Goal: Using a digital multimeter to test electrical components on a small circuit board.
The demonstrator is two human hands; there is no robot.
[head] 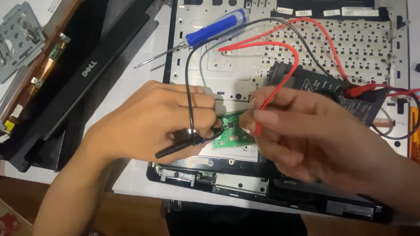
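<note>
Head view, looking down on an opened laptop base [288, 52] lying keyboard-side down on a white surface [131, 175]. The shell works as a shallow tray: inside it we see the perforated metal keyboard backing at the far right and a small green circuit board [232, 131] seated in the near middle.

Our left hand [153, 122] is closed around a black test probe [183, 146], fingers curled over its handle; the probe's tip end sits at the left edge of the green board (whether it actually touches, we cannot tell). Its black lead [189, 87] loops up and away to the far right.

Our right hand [297, 131] pinches a red test probe [258, 126] between thumb and fingertips, held upright just over the right side of the same board; the hand is motion-blurred. The red lead [284, 48] arcs far across the shell.

Both leads run to a dark multimeter [332, 91] resting in the shell at right.

A blue-handled screwdriver [205, 32] lies across the far left edge of the shell. To the left, a detached black screen panel [74, 74], and a grey metal bracket [19, 37] at the far left corner
</note>
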